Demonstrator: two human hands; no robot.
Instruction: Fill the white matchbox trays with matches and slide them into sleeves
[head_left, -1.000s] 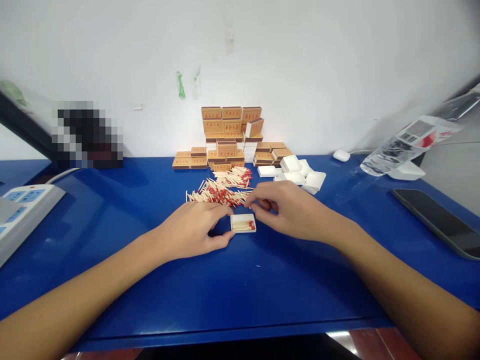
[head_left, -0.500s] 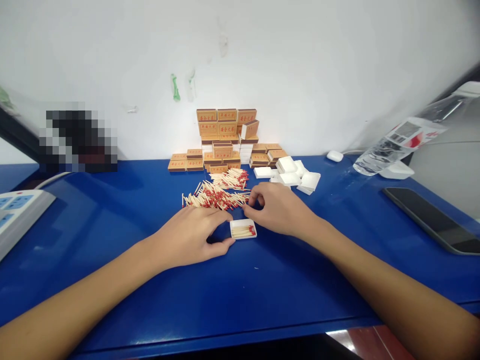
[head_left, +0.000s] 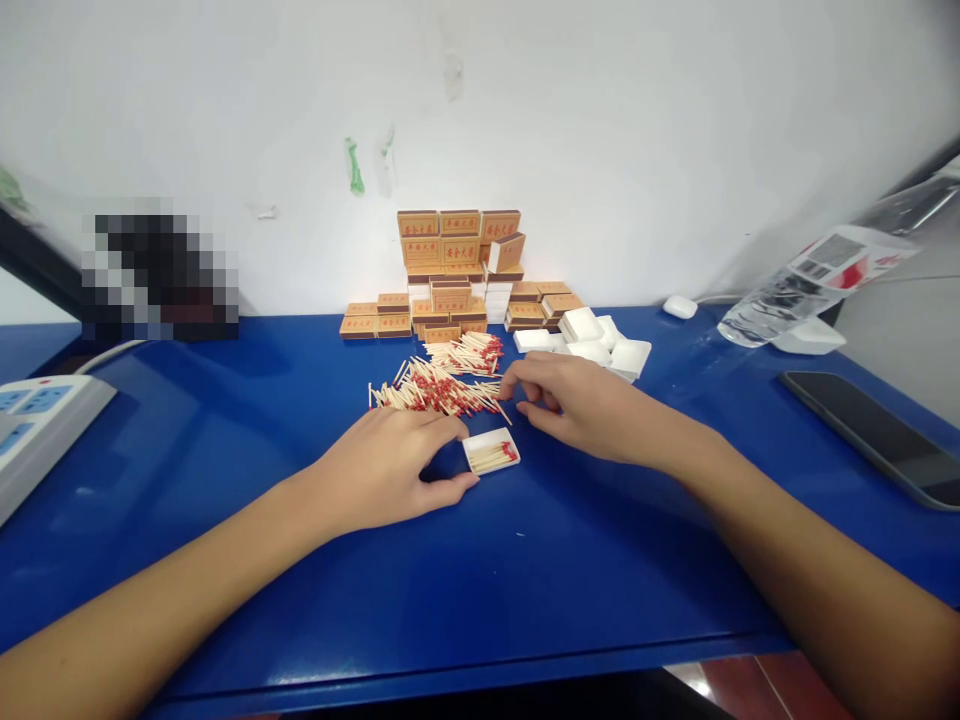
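A white matchbox tray [head_left: 492,436] lies slightly turned on the blue tabletop, with several red-headed matches [head_left: 493,457] along its near side. My left hand [head_left: 390,465] grips the tray's left end between thumb and forefinger. Just beyond it spreads a loose heap of matches [head_left: 442,388], their red heads mostly to the right. My right hand [head_left: 581,405] hovers at the heap's right edge, thumb and forefinger apart, other fingers curled. One match slants out of the heap near its fingertips; whether they touch it I cannot tell.
Stacked matchboxes [head_left: 459,250] stand against the wall. Empty white trays [head_left: 589,350] are piled to their right. Farther right are a white earphone case [head_left: 679,307], a tilted water bottle [head_left: 802,275] and a phone [head_left: 874,430]. A power strip [head_left: 52,430] sits at the left.
My right hand has shifted right and its thumb and forefinger have parted. The tray has turned a little under my left hand. The whole view has shifted slightly.
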